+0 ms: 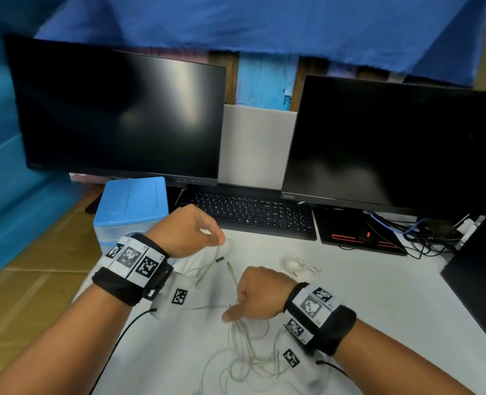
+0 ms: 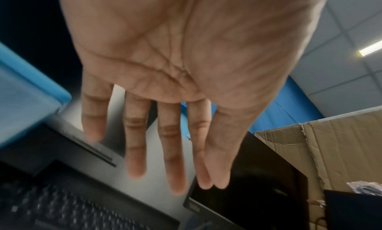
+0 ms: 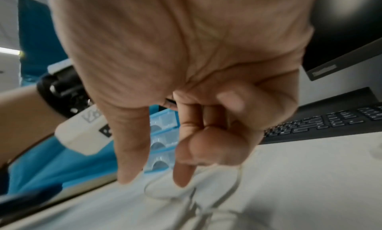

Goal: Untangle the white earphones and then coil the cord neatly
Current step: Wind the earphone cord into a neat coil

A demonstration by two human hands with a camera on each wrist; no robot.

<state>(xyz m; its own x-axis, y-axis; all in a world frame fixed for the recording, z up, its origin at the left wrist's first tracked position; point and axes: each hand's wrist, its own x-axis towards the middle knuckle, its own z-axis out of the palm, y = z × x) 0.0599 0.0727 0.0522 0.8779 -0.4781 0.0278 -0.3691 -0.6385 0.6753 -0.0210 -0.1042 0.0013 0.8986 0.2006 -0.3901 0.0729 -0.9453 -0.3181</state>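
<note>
The white earphone cord (image 1: 247,357) lies in a loose tangle on the white table (image 1: 364,295) near the front edge. Several strands rise from it to my right hand (image 1: 257,295), whose curled fingers grip them. In the right wrist view my right hand (image 3: 186,70) points its thumb and index finger down over a cord loop (image 3: 165,196). A thin strand runs from that hand up to the jack plug (image 1: 229,266). My left hand (image 1: 190,229) hovers above the table further back. Its fingers (image 2: 134,143) are straight and hold nothing.
A second white cord (image 1: 296,266) lies coiled right of the plug. A black keyboard (image 1: 250,212), two dark monitors (image 1: 116,115) and a blue drawer box (image 1: 130,206) stand behind. A black mouse pad (image 1: 358,235) and loose cables (image 1: 424,232) are at the right.
</note>
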